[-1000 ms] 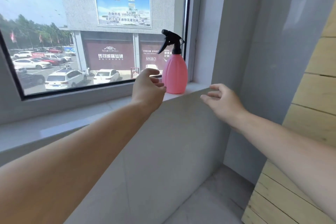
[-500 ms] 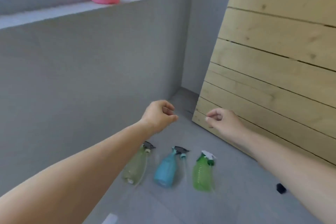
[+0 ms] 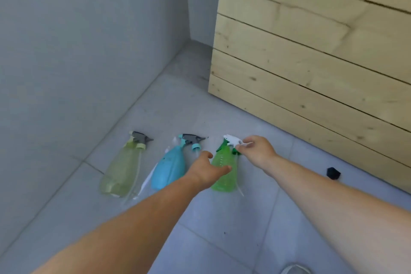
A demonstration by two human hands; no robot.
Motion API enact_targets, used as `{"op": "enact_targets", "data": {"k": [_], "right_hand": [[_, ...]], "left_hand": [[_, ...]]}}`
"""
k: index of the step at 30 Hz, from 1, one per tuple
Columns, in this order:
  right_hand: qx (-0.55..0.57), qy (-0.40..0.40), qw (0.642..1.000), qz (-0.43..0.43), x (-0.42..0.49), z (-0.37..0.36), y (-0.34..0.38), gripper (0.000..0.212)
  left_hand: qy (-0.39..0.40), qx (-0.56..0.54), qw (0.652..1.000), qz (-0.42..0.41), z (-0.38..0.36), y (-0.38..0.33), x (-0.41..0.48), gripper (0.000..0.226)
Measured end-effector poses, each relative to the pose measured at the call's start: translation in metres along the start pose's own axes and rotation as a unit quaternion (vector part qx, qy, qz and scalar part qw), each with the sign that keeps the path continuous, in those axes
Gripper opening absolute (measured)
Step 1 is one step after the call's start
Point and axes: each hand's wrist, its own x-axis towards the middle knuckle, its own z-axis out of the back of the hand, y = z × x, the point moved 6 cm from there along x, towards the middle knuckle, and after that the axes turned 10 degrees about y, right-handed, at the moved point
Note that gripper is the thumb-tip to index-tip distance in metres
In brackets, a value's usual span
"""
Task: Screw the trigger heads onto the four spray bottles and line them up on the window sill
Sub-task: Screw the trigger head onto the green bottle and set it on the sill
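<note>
The grip of the right hand (image 3: 258, 151) is closed: its fingertips pinch the white trigger head (image 3: 232, 142) at the top of the green bottle (image 3: 223, 182). The left hand (image 3: 208, 170) is open, with its fingers spread over the middle of the same bottle. I cannot tell if it touches the bottle yet. The green bottle lies flat on the floor (image 3: 222, 229), and its thin tube (image 3: 240, 191) runs along the outside. So I think the head is not screwed on yet. The window sill does not show here. To do this step well, I think the left hand should wrap round the fat part of the bottle and stand it up. Then the right hand can lift the head and drop the tube straight down the neck. The cap should sit flat on the neck before it turns, or it may go on crooked. Small turns until it is snug should be enough. The plastic looks thin, so a hard squeeze could dent it. Just beside the green bottle lies the blue bottle (image 3: 170, 169), with the blue bottle's trigger head (image 3: 191, 139) by its neck. Next to that lies the yellow bottle (image 3: 121, 169), with the yellow bottle's trigger head (image 3: 140, 136) at its top. Both still wait their turn. To the right stands a wooden wall (image 3: 311, 62), and a small black thing (image 3: 333, 173) sits on the floor near it, well apart from the bottles.
</note>
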Motion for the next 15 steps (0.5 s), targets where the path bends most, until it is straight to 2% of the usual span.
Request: {"op": "enact_targets", "data": {"k": [3, 6, 8, 11, 15], "right_hand": [[0.022, -0.020, 0.999, -0.022, 0.028, -0.004, -0.015, 0.053], [-0.008, -0.026, 0.999, -0.037, 0.053, -0.008, -0.023, 0.066], [-0.043, -0.035, 0.997, -0.044, 0.063, -0.009, -0.024, 0.060], [-0.075, -0.035, 0.995, -0.050, 0.070, -0.013, -0.022, 0.041], [-0.012, -0.014, 0.997, -0.074, 0.077, -0.018, -0.031, 0.030]], "left_hand": [[-0.019, 0.019, 1.000, 0.011, -0.013, 0.005, 0.022, 0.082], [-0.024, 0.044, 0.998, 0.028, -0.020, 0.007, 0.033, 0.081], [-0.016, 0.051, 0.998, 0.037, -0.024, 0.008, 0.037, 0.082], [-0.015, 0.036, 0.999, 0.038, -0.024, 0.010, 0.040, 0.078], [-0.014, -0.009, 0.999, 0.028, -0.025, 0.014, 0.039, 0.061]]}}
